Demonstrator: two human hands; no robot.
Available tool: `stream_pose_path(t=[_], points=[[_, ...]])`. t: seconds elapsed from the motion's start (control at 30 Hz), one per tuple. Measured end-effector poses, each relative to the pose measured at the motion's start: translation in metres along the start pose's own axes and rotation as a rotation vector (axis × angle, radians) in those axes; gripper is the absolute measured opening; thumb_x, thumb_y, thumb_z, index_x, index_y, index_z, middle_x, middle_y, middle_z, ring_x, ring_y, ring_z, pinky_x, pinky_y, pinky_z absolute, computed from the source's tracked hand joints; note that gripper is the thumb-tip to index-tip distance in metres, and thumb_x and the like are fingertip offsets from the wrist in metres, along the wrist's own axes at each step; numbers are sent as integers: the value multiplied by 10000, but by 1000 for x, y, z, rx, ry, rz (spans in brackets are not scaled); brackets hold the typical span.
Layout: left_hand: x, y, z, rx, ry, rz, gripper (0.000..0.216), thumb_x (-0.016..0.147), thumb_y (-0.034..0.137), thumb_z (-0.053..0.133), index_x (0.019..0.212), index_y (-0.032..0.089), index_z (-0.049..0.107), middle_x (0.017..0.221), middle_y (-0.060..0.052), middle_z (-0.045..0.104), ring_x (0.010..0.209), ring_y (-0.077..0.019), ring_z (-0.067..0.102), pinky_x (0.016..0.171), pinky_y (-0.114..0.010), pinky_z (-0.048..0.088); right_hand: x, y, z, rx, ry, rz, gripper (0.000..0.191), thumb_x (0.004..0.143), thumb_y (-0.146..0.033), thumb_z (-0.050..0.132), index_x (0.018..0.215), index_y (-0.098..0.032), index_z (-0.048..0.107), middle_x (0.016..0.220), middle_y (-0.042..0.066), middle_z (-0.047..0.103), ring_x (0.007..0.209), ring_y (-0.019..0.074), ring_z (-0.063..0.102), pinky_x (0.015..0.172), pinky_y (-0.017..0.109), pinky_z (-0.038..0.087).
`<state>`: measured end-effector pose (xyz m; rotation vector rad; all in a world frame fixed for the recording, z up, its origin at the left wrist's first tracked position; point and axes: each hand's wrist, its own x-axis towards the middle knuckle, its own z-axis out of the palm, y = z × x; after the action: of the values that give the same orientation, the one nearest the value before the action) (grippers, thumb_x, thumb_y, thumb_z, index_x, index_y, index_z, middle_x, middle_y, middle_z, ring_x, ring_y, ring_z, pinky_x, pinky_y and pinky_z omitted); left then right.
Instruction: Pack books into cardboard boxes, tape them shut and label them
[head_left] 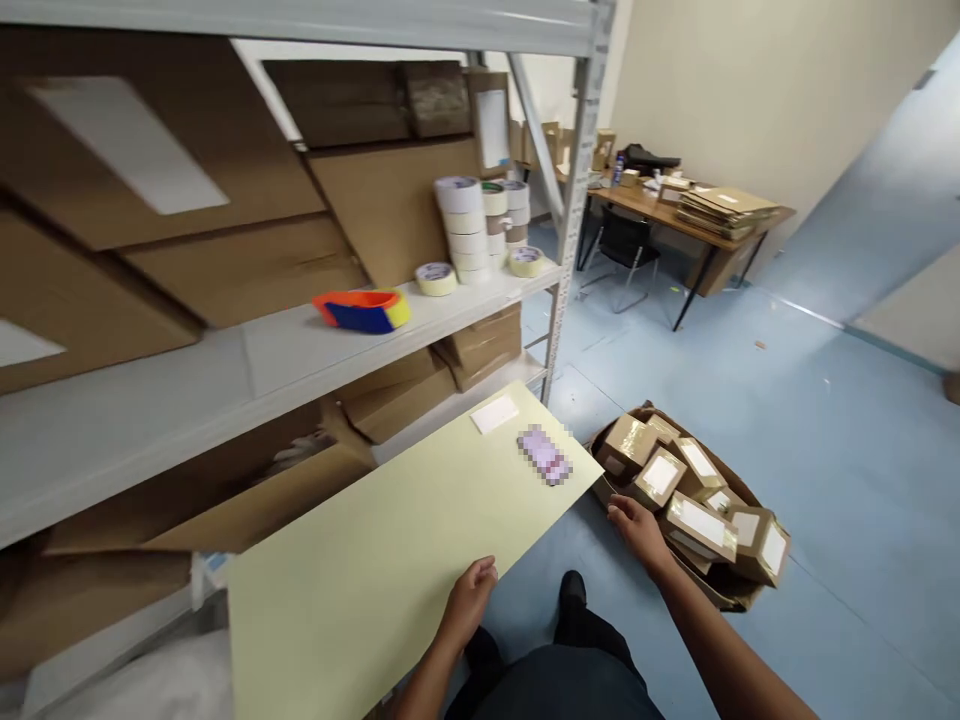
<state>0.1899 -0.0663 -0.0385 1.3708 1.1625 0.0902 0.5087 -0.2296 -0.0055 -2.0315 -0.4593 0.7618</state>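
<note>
My left hand (471, 598) hovers at or rests on the near edge of a pale yellow-green tabletop (375, 545); whether it touches cannot be made out. Its fingers are loosely bent, with nothing visible in them. Off the right corner of the tabletop is my right hand (639, 530), fingers loosely curved and holding nothing I can see. Close beside it on the floor stands an open carton (739, 600) filled with several small taped boxes (701, 525) bearing white labels. On the tabletop lie a white card (495, 414) and a blurred, pinkish phone-shaped item (545, 455).
A grey metal shelf (262, 350) runs along the left, carrying large cartons (247, 270), stacked tape rolls (461, 230) and an orange-blue-yellow tape dispenser (362, 310). Farther back are a wooden desk (645, 205) with flattened cardboard (727, 210) and a black chair (624, 240).
</note>
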Motion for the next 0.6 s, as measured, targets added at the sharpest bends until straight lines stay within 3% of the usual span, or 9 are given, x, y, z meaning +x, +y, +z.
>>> stream_pose_path(t=[0.2, 0.37, 0.47, 0.6], points=[[-14, -41, -65, 1, 194, -46, 500, 884, 343, 503, 1322, 114, 580, 1369, -175, 645, 1299, -244, 600, 1095, -334, 445, -24, -43, 113, -97, -243, 19, 531, 813, -501, 618, 1236, -193, 713, 1240, 130, 734, 1121, 317, 701, 885, 412, 584], [-29, -75, -107, 211, 365, -128, 531, 928, 324, 473, 1425, 139, 483, 1469, -173, 564, 1380, -262, 521, 1131, -368, 396, -37, -60, 201, -198, -394, -7, 524, 851, -435, 586, 1292, -167, 675, 1317, 133, 698, 1154, 274, 692, 936, 375, 565], [-36, -94, -117, 387, 463, -161, 544, 907, 283, 495, 1425, 116, 477, 1505, -186, 518, 1450, -280, 424, 1172, -390, 338, -40, -63, 239, -299, -461, -16, 530, 835, -380, 614, 1314, -157, 655, 1362, 142, 669, 1206, 279, 667, 1011, 380, 525], [-43, -104, -109, 569, 459, -218, 583, 891, 215, 500, 1457, 88, 444, 1599, -228, 360, 1536, -324, 235, 1164, -445, 329, -50, -57, 263, -464, -503, -38, 561, 752, -265, 672, 1297, -139, 652, 1405, 169, 630, 1343, 333, 559, 1157, 445, 397]])
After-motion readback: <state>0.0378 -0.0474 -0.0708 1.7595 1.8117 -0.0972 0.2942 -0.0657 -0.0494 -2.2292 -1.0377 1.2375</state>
